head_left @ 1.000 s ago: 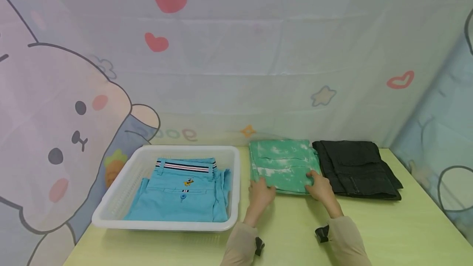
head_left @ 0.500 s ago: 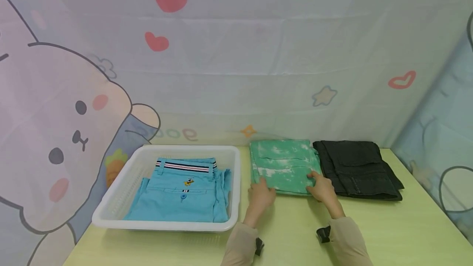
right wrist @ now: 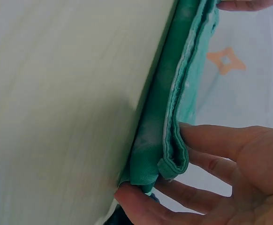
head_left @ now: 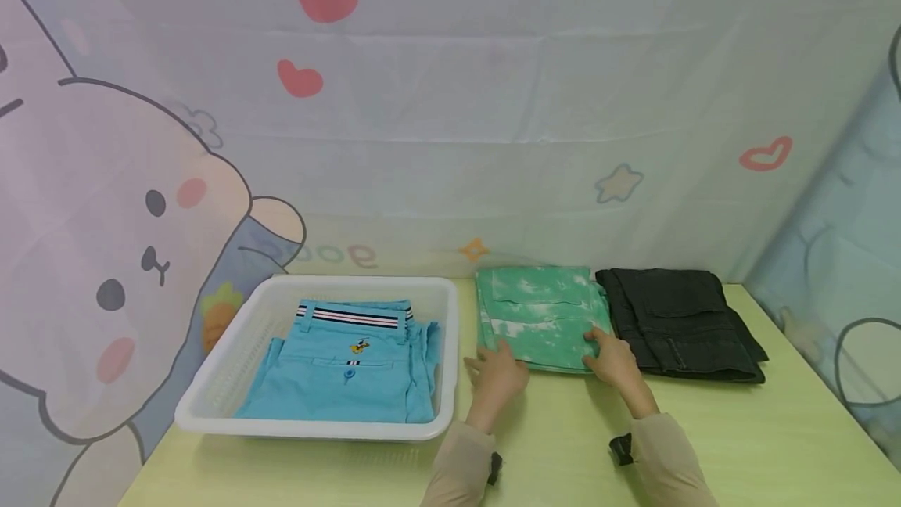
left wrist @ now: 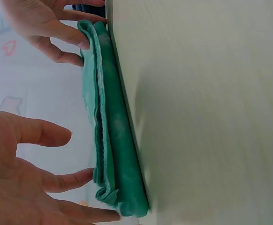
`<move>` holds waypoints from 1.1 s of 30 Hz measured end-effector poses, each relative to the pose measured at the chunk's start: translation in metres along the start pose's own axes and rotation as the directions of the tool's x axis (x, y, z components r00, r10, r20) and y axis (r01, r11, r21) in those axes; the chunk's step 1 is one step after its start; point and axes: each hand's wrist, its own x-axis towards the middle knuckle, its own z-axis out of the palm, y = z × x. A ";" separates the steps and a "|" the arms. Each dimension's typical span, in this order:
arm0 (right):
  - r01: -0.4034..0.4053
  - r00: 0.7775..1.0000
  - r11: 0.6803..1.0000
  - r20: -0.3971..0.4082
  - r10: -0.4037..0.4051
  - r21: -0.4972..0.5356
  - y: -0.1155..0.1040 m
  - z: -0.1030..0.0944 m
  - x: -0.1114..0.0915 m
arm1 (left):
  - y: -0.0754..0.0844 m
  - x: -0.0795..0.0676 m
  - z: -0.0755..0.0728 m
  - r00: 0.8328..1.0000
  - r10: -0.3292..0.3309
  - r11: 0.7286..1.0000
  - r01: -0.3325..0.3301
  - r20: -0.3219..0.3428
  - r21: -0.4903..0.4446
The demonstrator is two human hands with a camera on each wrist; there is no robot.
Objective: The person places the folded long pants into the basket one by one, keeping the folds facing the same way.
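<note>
Folded green tie-dye pants (head_left: 545, 319) lie flat on the table, their layered front edge facing me in both wrist views. At the near left corner is my left hand (head_left: 498, 378), fingers spread and fairly straight; in the left wrist view its lower fingertips (left wrist: 103, 214) come right to the folded edge while the thumb stands away. My right hand (head_left: 615, 364) is at the near right corner. In the right wrist view its thumb (right wrist: 207, 138) touches the upper fold, and the other fingers extend along the side and below it, loosely bent.
Folded black pants (head_left: 683, 323) lie just right of the green ones. A white plastic basket (head_left: 450, 366) on the left holds folded blue pants (head_left: 352, 374) with a striped waistband. A printed curtain (head_left: 450, 100) hangs behind the pale green table (head_left: 556, 452).
My left hand has drawn back slightly from the corner, its fingers spreading wider to the left. My right hand has barely moved, and the green pants stay in place.
</note>
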 end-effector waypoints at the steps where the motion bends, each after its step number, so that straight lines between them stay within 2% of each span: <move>1: 0.008 1.000 1.000 -0.006 -0.008 0.001 0.001 0.001 0.000 | 0.000 0.000 0.001 1.000 0.004 1.000 -0.004 -0.003 0.000; 7: 0.092 0.991 0.992 -0.089 -0.099 -0.083 0.011 0.013 0.005 | -0.001 0.001 0.002 0.999 0.040 0.997 -0.041 -0.010 -0.059; 11: 0.140 0.981 0.982 -0.116 -0.154 -0.124 0.008 0.013 0.002 | -0.002 0.004 0.002 0.997 0.073 0.995 -0.074 -0.010 -0.063; 19: 0.174 0.980 0.975 -0.069 -0.184 -0.138 0.003 0.008 -0.003 | -0.002 0.009 0.004 0.993 0.122 0.993 -0.122 0.010 -0.007; 26: 0.178 0.982 0.977 -0.046 -0.184 -0.113 0.004 0.007 -0.003 | -0.002 0.009 0.001 0.993 0.114 0.991 -0.113 0.019 -0.067; 33: 0.183 0.978 0.973 -0.072 -0.195 -0.141 0.003 0.008 -0.004 | -0.003 0.009 0.004 0.989 0.146 0.988 -0.146 0.001 -0.059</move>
